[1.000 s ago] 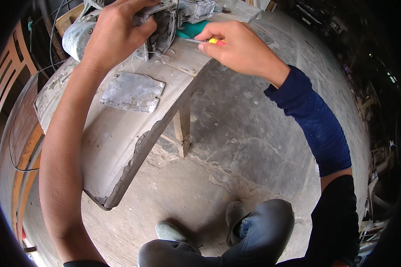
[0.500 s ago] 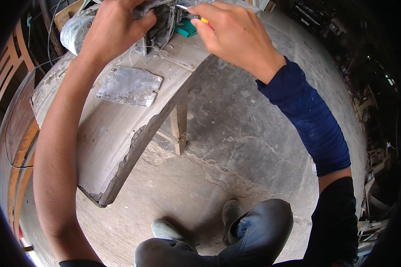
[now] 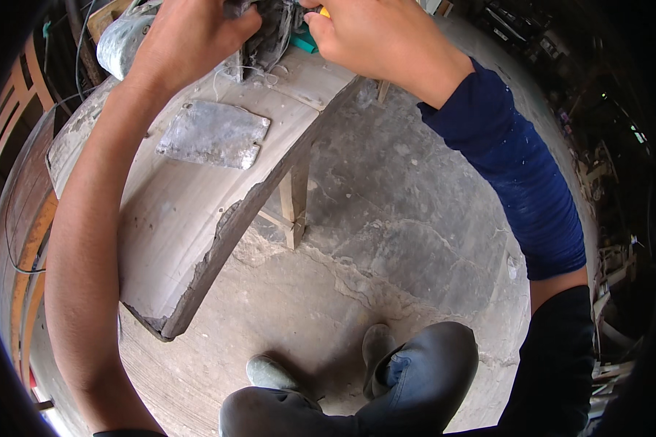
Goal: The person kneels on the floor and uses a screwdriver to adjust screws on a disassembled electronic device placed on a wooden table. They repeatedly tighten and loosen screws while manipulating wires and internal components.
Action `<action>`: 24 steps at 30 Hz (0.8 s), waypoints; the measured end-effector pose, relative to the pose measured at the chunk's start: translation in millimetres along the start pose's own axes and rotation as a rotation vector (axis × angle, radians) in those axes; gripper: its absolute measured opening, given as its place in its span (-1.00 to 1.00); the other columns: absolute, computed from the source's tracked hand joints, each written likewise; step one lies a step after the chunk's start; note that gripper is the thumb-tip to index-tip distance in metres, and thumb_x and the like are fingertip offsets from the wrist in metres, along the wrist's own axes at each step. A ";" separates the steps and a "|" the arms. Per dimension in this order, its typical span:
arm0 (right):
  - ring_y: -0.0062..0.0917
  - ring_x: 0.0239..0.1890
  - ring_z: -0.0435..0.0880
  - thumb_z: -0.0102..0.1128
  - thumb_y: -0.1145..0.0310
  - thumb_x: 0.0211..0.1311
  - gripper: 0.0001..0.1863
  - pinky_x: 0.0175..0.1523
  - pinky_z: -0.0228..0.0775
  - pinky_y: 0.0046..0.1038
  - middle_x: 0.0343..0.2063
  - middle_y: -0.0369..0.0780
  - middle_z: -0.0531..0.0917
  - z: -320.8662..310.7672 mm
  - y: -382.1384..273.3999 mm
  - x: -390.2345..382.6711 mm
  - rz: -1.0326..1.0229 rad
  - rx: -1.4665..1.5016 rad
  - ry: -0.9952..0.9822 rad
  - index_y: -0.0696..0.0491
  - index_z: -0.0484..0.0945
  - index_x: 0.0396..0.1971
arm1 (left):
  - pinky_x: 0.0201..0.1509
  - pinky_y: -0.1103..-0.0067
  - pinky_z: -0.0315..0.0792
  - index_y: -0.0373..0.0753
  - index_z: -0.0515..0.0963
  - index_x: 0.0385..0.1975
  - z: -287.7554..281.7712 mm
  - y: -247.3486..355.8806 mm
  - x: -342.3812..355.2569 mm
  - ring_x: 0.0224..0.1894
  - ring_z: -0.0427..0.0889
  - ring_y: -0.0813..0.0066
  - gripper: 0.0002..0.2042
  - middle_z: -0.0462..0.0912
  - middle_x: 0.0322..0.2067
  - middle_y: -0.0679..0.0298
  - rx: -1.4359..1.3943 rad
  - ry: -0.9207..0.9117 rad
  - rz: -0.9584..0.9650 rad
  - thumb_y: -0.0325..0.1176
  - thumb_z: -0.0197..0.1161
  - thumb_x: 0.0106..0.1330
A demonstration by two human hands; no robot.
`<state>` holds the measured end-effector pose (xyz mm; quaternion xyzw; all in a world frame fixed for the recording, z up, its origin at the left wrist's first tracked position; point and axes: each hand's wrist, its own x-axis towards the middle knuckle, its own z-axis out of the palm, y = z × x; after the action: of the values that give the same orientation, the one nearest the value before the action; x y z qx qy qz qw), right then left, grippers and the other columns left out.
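At the top edge of the view, my left hand (image 3: 193, 36) is closed around the side of a dusty grey machine (image 3: 271, 36), its thumb bent inward. The fingertips are partly cut off by the frame. My right hand (image 3: 379, 40) is closed in a pinch on a small yellow-handled tool (image 3: 324, 12), just right of the machine. Most of that tool is hidden by the fingers. Between the hands lies a teal piece (image 3: 304, 40). A thin pale wire (image 3: 216, 84) curls out below the machine. Nearer to me, a flat grey metal plate (image 3: 213, 135) rests on the bench.
The worn wooden bench (image 3: 171, 218) has a chipped right edge and a wooden leg (image 3: 293, 200). A grey rounded housing (image 3: 120, 47) stands left of my left hand. Orange slatted woodwork (image 3: 33, 237) is at far left. My feet are on the cracked concrete floor (image 3: 408, 197).
My right hand has moved slightly up with the yellow-handled tool, and its metal tip no longer shows. The left hand stays at the machine, its thumb shifted a little to the right.
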<state>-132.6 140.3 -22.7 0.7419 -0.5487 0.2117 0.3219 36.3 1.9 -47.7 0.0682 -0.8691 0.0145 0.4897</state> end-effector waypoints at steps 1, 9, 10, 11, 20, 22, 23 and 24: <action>0.07 -0.42 0.64 0.05 0.47 0.14 -0.86 -0.25 0.51 -0.05 -0.53 0.13 0.61 0.0 2.5 1.4 0.001 0.069 -0.004 0.23 0.55 -0.46 | -0.14 0.39 0.57 -0.43 0.63 -0.18 -0.2 4.2 -1.2 -0.25 0.69 0.10 -0.68 0.65 -0.32 -0.01 0.009 -0.010 -0.025 -0.53 0.25 0.00; -0.02 -0.45 0.67 0.08 0.47 0.09 -0.81 -0.28 0.48 -0.20 -0.60 0.14 0.59 -10.3 11.8 14.0 0.155 0.340 -0.142 0.30 0.59 -0.46 | -0.10 0.41 0.57 -0.44 0.64 -0.18 1.0 3.3 1.5 -0.22 0.70 0.10 -0.68 0.66 -0.28 -0.03 -0.018 0.011 -0.043 -0.54 0.24 0.01; -0.09 -0.47 0.66 0.10 0.47 0.10 -0.81 -0.30 0.47 -0.23 -0.60 0.12 0.59 -9.8 11.9 13.8 0.185 0.380 -0.167 0.30 0.59 -0.45 | -0.11 0.41 0.57 -0.44 0.64 -0.19 1.6 3.7 0.5 -0.23 0.69 0.10 -0.69 0.66 -0.29 -0.02 -0.017 0.013 -0.045 -0.54 0.24 0.00; -0.17 -0.50 0.66 0.12 0.46 0.10 -0.81 -0.31 0.46 -0.25 -0.61 0.09 0.60 -12.3 13.1 14.0 0.217 0.413 -0.190 0.30 0.60 -0.45 | -0.12 0.42 0.57 -0.44 0.64 -0.19 2.2 4.7 2.2 -0.23 0.69 0.11 -0.69 0.66 -0.29 -0.02 -0.021 0.018 -0.043 -0.54 0.24 0.00; -0.65 -0.73 0.48 0.20 0.45 0.25 -0.83 -0.65 0.25 -0.54 -0.60 -0.25 0.58 -21.3 21.0 16.1 0.492 0.846 -0.373 0.27 0.59 -0.29 | -0.17 0.41 0.53 -0.41 0.63 -0.22 -0.6 7.7 -0.9 -0.28 0.67 0.16 -0.70 0.64 -0.36 0.06 0.044 0.013 -0.067 -0.51 0.27 -0.02; -0.68 -0.75 0.45 0.21 0.45 0.27 -0.83 -0.70 0.21 -0.59 -0.58 -0.25 0.58 -21.7 21.5 14.2 0.526 0.916 -0.381 0.26 0.59 -0.27 | -0.17 0.42 0.53 -0.41 0.63 -0.23 0.5 2.8 -2.2 -0.28 0.67 0.17 -0.70 0.64 -0.36 0.06 0.040 0.020 -0.045 -0.52 0.27 -0.03; -0.68 -0.75 0.45 0.21 0.45 0.27 -0.83 -0.71 0.21 -0.60 -0.57 -0.24 0.59 -20.5 22.2 14.3 0.559 0.927 -0.372 0.26 0.59 -0.26 | -0.17 0.42 0.53 -0.41 0.63 -0.23 1.0 1.2 -2.0 -0.28 0.67 0.17 -0.70 0.64 -0.36 0.06 0.035 0.027 -0.034 -0.52 0.27 -0.03; -0.69 -0.75 0.44 0.21 0.45 0.27 -0.83 -0.72 0.20 -0.61 -0.57 -0.23 0.60 -20.3 23.7 14.9 0.593 0.939 -0.363 0.26 0.59 -0.25 | -0.17 0.42 0.53 -0.40 0.63 -0.23 1.0 0.8 -1.7 -0.28 0.67 0.17 -0.70 0.64 -0.36 0.07 0.034 0.025 -0.034 -0.52 0.27 -0.04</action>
<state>-149.8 140.1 7.3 0.6443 -0.6269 0.3825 -0.2135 36.3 2.8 -49.6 0.0912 -0.8613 0.0216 0.4994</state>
